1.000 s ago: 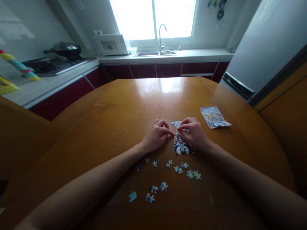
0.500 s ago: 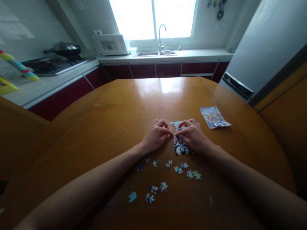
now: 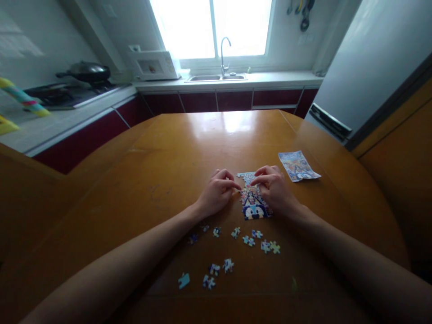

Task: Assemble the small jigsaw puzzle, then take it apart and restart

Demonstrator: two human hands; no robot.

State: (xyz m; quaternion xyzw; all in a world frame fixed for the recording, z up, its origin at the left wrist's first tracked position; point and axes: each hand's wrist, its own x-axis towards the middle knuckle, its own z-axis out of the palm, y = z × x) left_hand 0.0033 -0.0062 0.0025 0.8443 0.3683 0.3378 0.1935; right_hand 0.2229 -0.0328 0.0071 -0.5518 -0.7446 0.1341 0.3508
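The puzzle [image 3: 255, 212] lies flat on the wooden surface [image 3: 189, 148], between the two hands and partly under the right one. A good share of it is joined: the near end shows a blue cartoon dog in one piece, a busy patterned middle sits beyond it, and a pale blue part lies at the far end. Its left side looks ragged, with knobs sticking out, so I judge that side unfinished; the right side is largely covered, and I cannot tell how complete it is.

The left hand [image 3: 218, 191] is at the puzzle's left edge, fingers bent, thumb and forefinger drawn close together at the border. The right hand [image 3: 275, 189] arches over the far right part, its fingers curled and forefinger reaching inward (whether either one pinches a piece is too small to tell).

What is left seems to be roughly a dozen loose pieces on the near side. They include a light blue piece [image 3: 184, 281] set apart at the left, a yellow-green piece [image 3: 275, 247] at the right, and a dark blue piece [image 3: 192, 239] near the left forearm. Judging by this, the joining is well past halfway. A printed sheet [image 3: 299, 166] with similar colours lies beyond the right hand, apart from the puzzle.
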